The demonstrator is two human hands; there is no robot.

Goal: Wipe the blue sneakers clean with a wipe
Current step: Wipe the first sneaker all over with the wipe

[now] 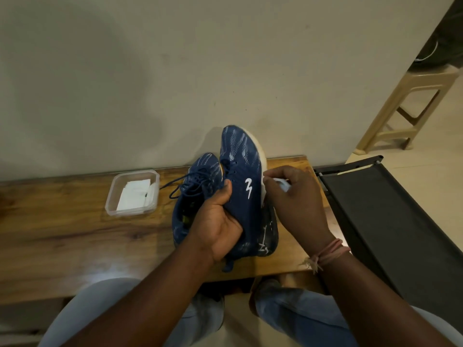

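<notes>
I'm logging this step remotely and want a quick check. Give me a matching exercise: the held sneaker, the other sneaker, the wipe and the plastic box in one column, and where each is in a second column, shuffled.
Things:
1. held sneaker
2. other sneaker
3. wipe
4. plastic box

Places:
A. lying on the wooden table
B. pinched in the right hand, against the white sole
C. on the table to the left, with folded wipes inside
D. gripped by the left hand, toe pointing up

Pairs: 1-D, 2-A, 3-B, 4-C
</notes>
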